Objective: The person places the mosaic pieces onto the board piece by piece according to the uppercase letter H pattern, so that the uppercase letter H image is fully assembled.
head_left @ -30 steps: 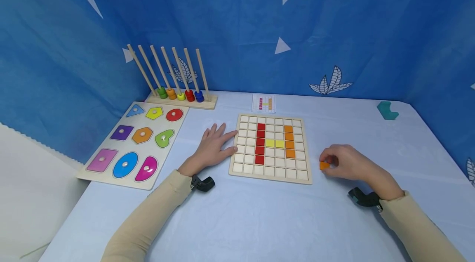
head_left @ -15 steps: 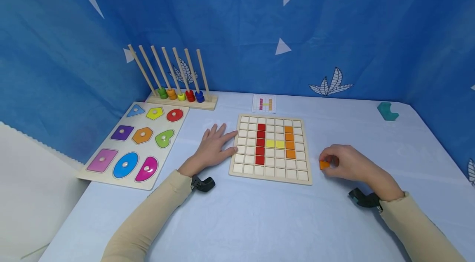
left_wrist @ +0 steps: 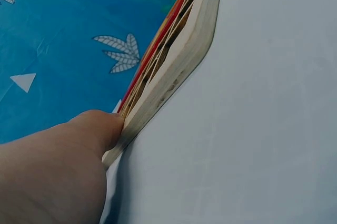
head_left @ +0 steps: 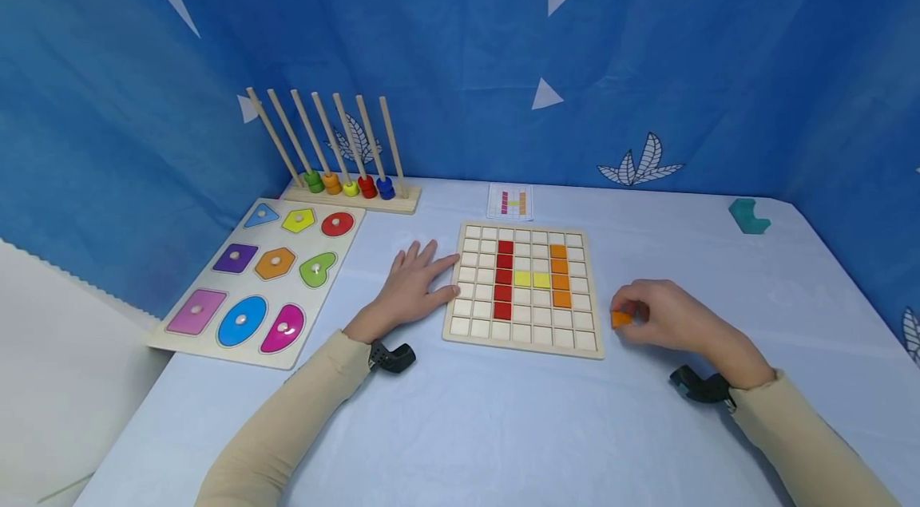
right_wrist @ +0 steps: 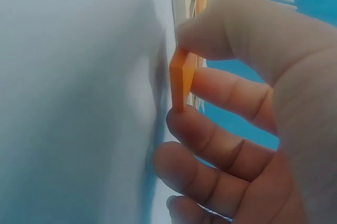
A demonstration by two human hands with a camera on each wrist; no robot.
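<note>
A wooden grid board (head_left: pixel 523 338) lies mid-table, with a red column, two yellow squares (head_left: pixel 532 279) and an orange column (head_left: pixel 560 277) among pale cells. My left hand (head_left: pixel 413 283) rests flat at the board's left edge, fingers spread; in the left wrist view its thumb (left_wrist: pixel 102 129) touches the board's side. To the right of the board, my right hand (head_left: pixel 664 315) pinches an orange square tile (right_wrist: pixel 181 79) between thumb and fingertips, close over the table. The tile stands tilted on edge in the right wrist view.
Behind the board lies a small pattern card (head_left: pixel 510 202). At left are a shape puzzle board (head_left: pixel 244 271) with knobbed pieces and a peg stand (head_left: pixel 352 200) with coloured rings. A teal piece (head_left: pixel 750 216) lies far right, before a blue curtain (head_left: pixel 460 52).
My right hand has shifted slightly left toward the board with the orange tile in its fingers. The left hand keeps its place.
</note>
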